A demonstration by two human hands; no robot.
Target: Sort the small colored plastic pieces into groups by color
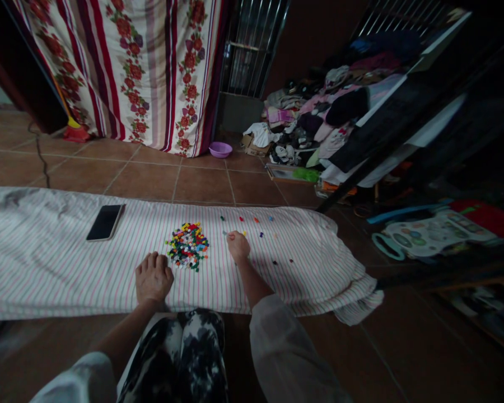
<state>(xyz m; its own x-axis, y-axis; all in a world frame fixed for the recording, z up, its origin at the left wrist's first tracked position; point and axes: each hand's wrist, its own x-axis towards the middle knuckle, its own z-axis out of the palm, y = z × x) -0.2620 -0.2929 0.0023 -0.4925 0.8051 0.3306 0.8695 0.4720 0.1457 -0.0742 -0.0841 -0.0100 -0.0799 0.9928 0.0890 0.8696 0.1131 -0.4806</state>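
Observation:
On the striped cloth [109, 268] lies a pile of small, many-coloured pieces [188, 246]. My left hand [153, 277] rests on the cloth at the pile's near left, its fingers bent and spread a little, holding nothing that shows. To the right of the pile, my right hand [238, 246] is closed, fingertips pressed together beside a small grey-blue piece [224, 233]; what it holds, if anything, is too small to name. Single pieces lie apart around it: green [222, 218], red [241, 219], orange [256, 220], blue [271, 218], dark blue [261, 235] and dark ones [291, 261].
A black phone [105, 223] lies on the cloth at the left. Beyond are the tiled floor [151, 176], a floral curtain [151, 73], a purple bowl [220, 149] and a heap of clothes [319, 112]. A white plastic tray [437, 232] is at the right.

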